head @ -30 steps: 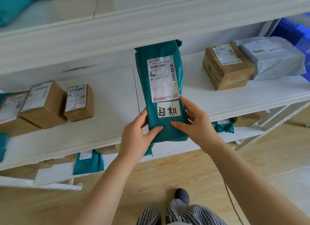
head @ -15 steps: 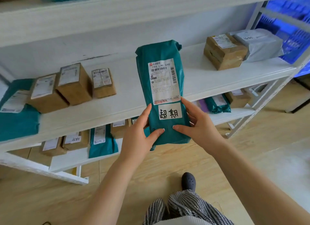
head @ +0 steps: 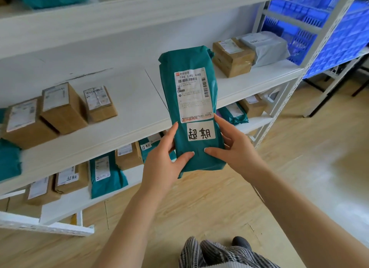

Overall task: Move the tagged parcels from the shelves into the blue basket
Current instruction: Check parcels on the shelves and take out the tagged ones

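Parcel in teal wrap (head: 189, 99), tagged with a white handwritten label (head: 201, 131) under its shipping sticker, stands upright in the air in front of the middle shelf (head: 139, 111), gripped at its lower end by both hands: the left hand (head: 165, 159) and the right hand (head: 235, 149) each curl round an edge, thumbs pressed on the front. Brown boxes (head: 61, 105) sit on that shelf to the left, another brown box (head: 232, 56) and a grey bag (head: 265, 46) to the right. Blue crates (head: 329, 33) show beyond the rack.
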